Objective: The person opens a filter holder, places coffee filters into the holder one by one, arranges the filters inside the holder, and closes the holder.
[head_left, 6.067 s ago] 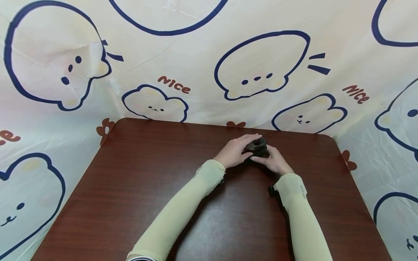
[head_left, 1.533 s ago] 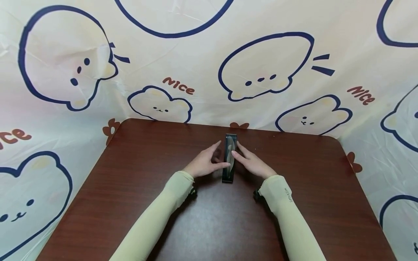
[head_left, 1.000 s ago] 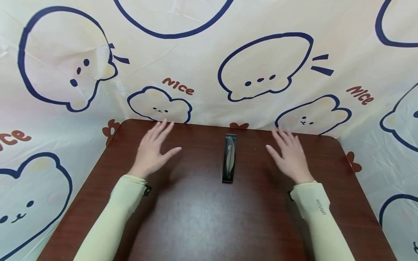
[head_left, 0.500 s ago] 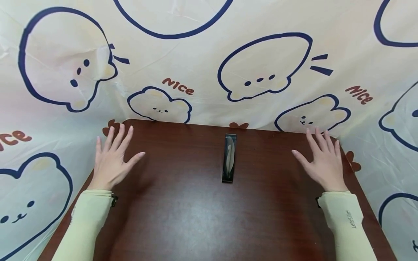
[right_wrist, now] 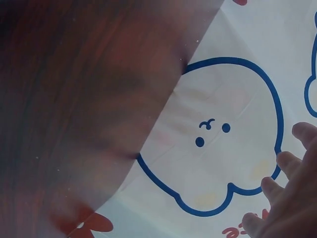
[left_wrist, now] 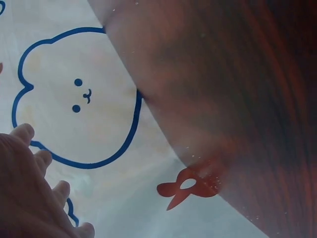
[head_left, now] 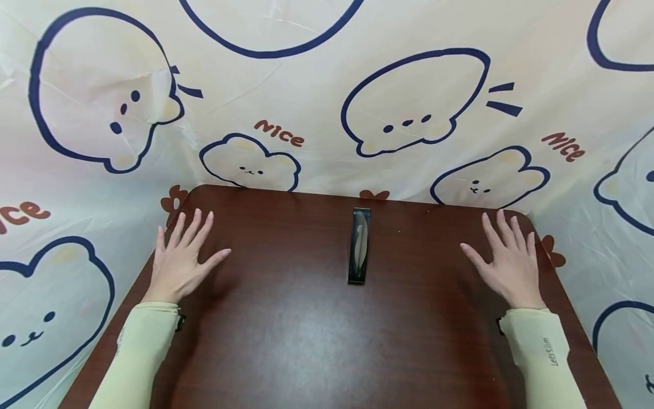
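Note:
A long, narrow black box [head_left: 360, 247] with a pale, elongated leaf-like shape along its top lies lengthwise on the brown wooden table, back of the middle. My left hand [head_left: 180, 262] is spread at the table's left side, well away from the box, its fingers straight and holding nothing. At the right side my right hand [head_left: 511, 267] is spread the same way, with nothing in it. Part of the left hand [left_wrist: 29, 188] shows at the lower left of the left wrist view. The right wrist view has the right hand [right_wrist: 292, 188] at its lower right.
The brown table [head_left: 286, 341] has rounded back corners and a glare patch near its front middle. A pale cloth [head_left: 317, 102] with blue-outlined cartoon animals hangs behind it and along both sides.
Earlier both hands held a dark object at the back. Later the box lay lengthwise between them; they let go and moved apart to the table's sides. The box has stayed put since.

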